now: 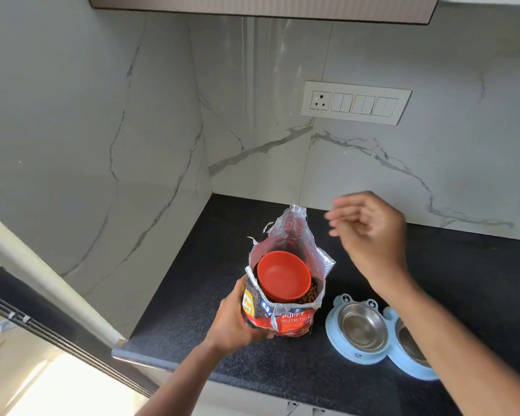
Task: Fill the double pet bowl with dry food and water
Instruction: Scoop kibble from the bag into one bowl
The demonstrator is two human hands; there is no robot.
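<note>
An opened puppy food bag (285,318) stands on the black countertop (192,310). My left hand (237,319) grips its lower left side. Inside the bag's open top an orange-red bowl (282,276) lies on brown kibble (309,294). My right hand (370,232) hovers above and to the right of the bag, blurred, fingers loosely curled, holding nothing. The light blue double pet bowl (354,352) sits to the right of the bag. Its left steel dish (362,327) is empty. My right forearm partly hides its right dish (409,343).
Marble walls close the corner behind and to the left of the counter. A white switch panel (356,102) with a socket is on the back wall. A cabinet underside (264,6) hangs overhead. The counter's front edge (162,364) runs below the bag.
</note>
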